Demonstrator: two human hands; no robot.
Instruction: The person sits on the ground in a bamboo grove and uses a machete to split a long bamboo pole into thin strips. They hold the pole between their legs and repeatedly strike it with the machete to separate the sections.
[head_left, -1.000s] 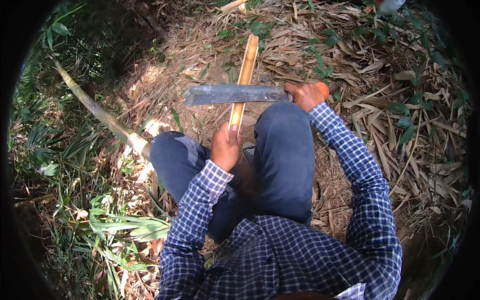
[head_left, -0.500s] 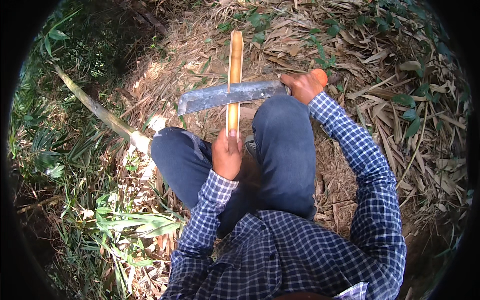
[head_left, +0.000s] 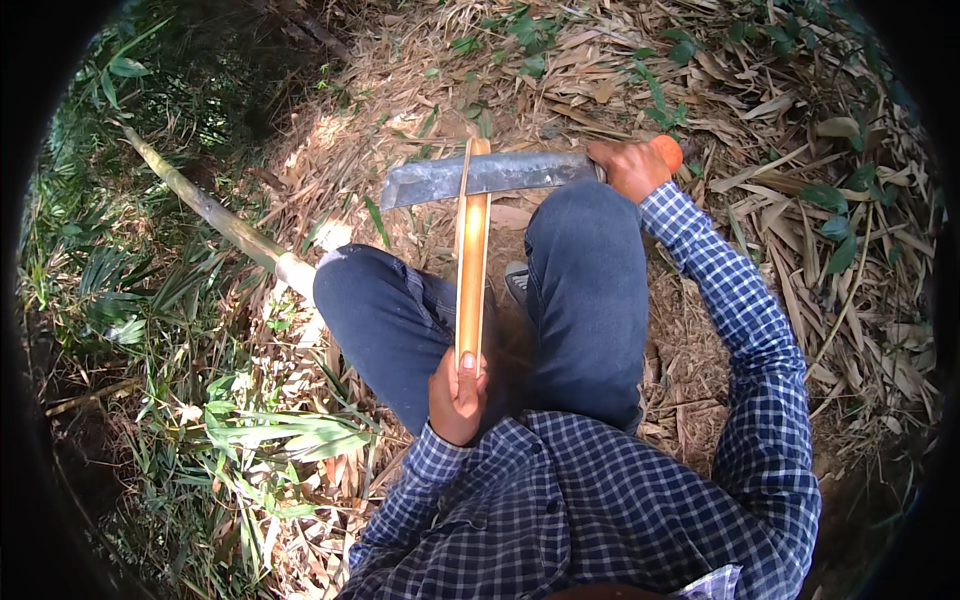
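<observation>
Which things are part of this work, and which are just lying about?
Part of the work:
Broad grey metal blade with orange handle end, right hand
Hollow, split tan bamboo strip, left hand

Lying about, apparently:
Long yellow-green bamboo pole
Dry tan leaves

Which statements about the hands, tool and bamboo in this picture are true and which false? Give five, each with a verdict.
1. The right hand holds the machete by its handle. True.
2. The left hand holds the blade's tip. False: the left hand holds a split bamboo strip.
3. The machete points along the strip. False: it crosses it.
4. The strip's hollow side is visible. True.
5. A long pole is on the person's right. False: the pole is on the left.
</observation>
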